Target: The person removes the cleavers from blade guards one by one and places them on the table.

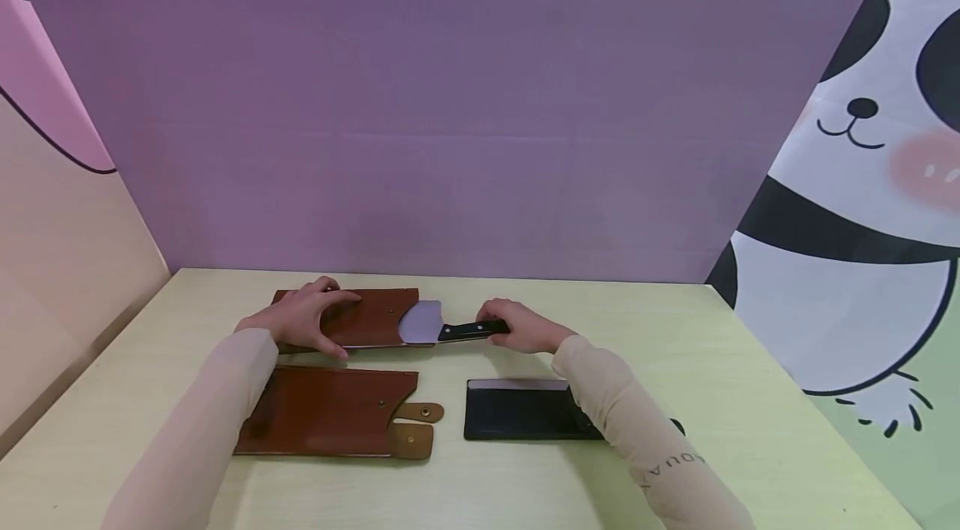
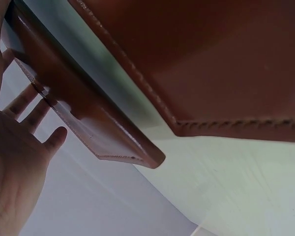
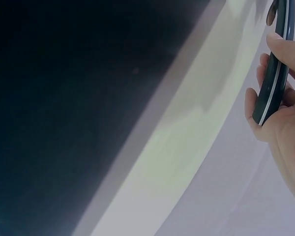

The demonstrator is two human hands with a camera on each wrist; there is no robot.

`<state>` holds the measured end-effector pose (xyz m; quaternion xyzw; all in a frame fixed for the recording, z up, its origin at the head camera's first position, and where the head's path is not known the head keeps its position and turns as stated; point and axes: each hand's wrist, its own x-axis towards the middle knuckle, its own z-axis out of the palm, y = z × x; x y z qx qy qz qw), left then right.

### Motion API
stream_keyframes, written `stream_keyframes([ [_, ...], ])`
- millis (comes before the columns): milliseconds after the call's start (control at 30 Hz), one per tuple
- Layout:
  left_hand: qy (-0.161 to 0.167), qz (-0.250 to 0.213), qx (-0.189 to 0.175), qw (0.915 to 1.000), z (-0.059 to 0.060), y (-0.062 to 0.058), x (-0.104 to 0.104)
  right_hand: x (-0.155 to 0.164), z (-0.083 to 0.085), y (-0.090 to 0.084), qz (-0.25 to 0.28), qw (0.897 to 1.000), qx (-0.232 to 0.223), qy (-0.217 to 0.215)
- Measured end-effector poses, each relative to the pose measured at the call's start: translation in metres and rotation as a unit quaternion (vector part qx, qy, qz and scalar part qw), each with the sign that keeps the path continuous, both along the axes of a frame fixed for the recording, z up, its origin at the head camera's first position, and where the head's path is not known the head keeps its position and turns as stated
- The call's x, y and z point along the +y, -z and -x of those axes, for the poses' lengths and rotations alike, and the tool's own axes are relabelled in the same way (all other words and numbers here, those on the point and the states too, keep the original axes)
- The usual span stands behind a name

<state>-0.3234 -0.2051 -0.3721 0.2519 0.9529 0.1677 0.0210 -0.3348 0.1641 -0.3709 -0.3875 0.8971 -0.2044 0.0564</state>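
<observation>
1. While the left hand [image 1: 303, 320] is lying with fingers spread flat on the far brown leather sheath [image 1: 360, 317], pinning it to the pale surface [image 1: 750, 397], the right hand [image 1: 517, 327] is curling its fingers round the black handle [image 1: 472, 331] of the cleaver [image 1: 422, 323].
2. Cleaver: lying far of centre, blade partly inside the sheath mouth, grey heel of the blade showing between sheath and handle.
3. Step in hand, as judged: blade and sheath are being worked along each other; whether going in or coming out cannot be told.
4. Next move, as judged: calling for a straight pull or push along the handle line, the left hand pressing the leather down so it is not dragging along.
5. Second brown sheath [image 1: 330, 412]: lying near left, its two snap tabs pointing right, untouched.
6. Black sheath [image 1: 525, 410]: lying near right, partly under the right sleeve.
7. Head view: giving the whole layout and both hands.
8. Left wrist view: showing the held sheath's stitched edge [image 2: 113, 132] from low down and the left hand's fingers [image 2: 54, 140] straight, which the head view is only suggesting.
9. Right wrist view: showing the handle [image 3: 275, 73] pinched between thumb and fingers, and the black sheath as a dark mass; blade not visible.
</observation>
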Motion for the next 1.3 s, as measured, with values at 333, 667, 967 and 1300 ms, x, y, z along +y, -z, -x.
stream_keyframes([
  [333, 0.0, 0.002, 0.002, 1.0, -0.001, 0.0, -0.003, 0.005, 0.0, 0.0, 0.004, 1.0, -0.009, 0.008],
  [667, -0.002, 0.001, 0.005, 1.0, -0.004, -0.006, -0.001, 0.013, 0.002, -0.001, 0.004, 1.0, -0.007, 0.013],
  [967, 0.002, 0.002, 0.013, 0.9999, -0.003, -0.003, -0.004, 0.018, 0.002, -0.001, 0.007, 1.0, -0.012, 0.013],
  [1300, -0.003, 0.001, 0.011, 0.9999, -0.004, -0.002, -0.006, 0.026, 0.001, -0.004, 0.005, 1.0, -0.018, 0.017],
])
